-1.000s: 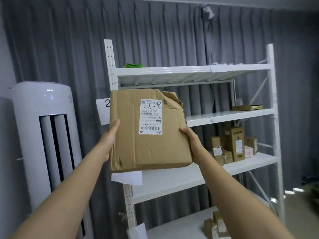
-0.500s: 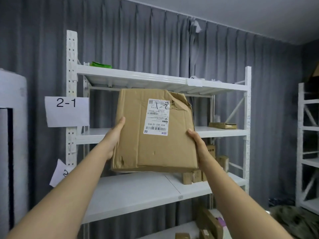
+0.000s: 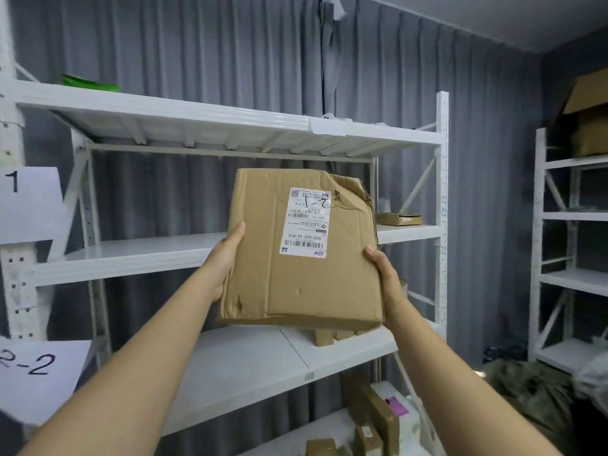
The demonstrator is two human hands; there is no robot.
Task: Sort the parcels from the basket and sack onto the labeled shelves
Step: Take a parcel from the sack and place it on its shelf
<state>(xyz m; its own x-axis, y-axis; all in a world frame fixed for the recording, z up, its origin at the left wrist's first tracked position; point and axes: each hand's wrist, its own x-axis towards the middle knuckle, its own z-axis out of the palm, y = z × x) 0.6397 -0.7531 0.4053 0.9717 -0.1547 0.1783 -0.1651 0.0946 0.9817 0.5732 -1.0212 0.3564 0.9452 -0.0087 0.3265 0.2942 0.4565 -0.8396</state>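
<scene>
**Parcel marked 2-1 held up at the rack: risks and readable text**

Head view. Cardboard parcel [image 3: 301,251] held in the air in front of the white shelving rack [image 3: 441,205], level with the shelf [image 3: 131,255] beside the partly seen "1" sign [image 3: 28,202]. Left hand [image 3: 227,258] and right hand [image 3: 383,274] press its opposite sides; thumbs lie flat on the front, fingers go behind, unseen.

Risks, judged: side pressure alone may let it slip; crushed top right corner could give; the "2-2" sign [image 3: 39,373] below invites a wrong shelf.

Writing: shipping label [image 3: 306,222] upside down, handwritten "2-1", printed "502-602-12-B15", barcodes; small print illegible.
</scene>
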